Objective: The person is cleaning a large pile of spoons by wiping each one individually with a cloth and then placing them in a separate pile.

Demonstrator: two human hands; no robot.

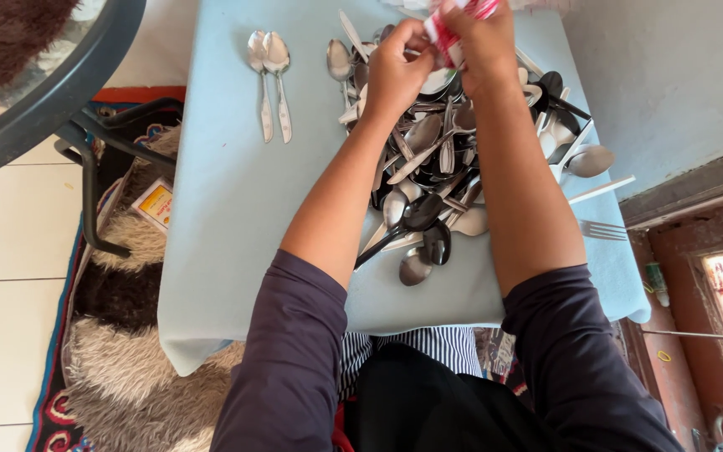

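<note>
1. Working at the far edge of the surface (pixel 228 218), which is draped in a pale blue cloth, both hands meet over a heap of cutlery (pixel 445 159).
2. The right hand (pixel 483 38) has its grip closed on a small red-and-white packet (pixel 449 25), held just above the heap at the top of the view; what the packet contains cannot be told.
3. The left hand (pixel 395 71) is pinched together at the packet's near end, its fingertips touching it or something thin beside it; the exact contact is hidden by the knuckles.
4. The heap is mostly steel spoons with a few black plastic ones, and lies right of centre under both forearms. A fork (pixel 604 228) rests apart near the right edge.
5. Two steel spoons (pixel 269 79) lie side by side, bowls away from the person, well apart from the heap on the left of the cloth.
6. Judging by the two-handed pinch, the step in hand looks like opening or working the packet, with the sorting of spoons barely begun. The next move calls for a firm counter-hold from one hand while the other pulls.
</note>
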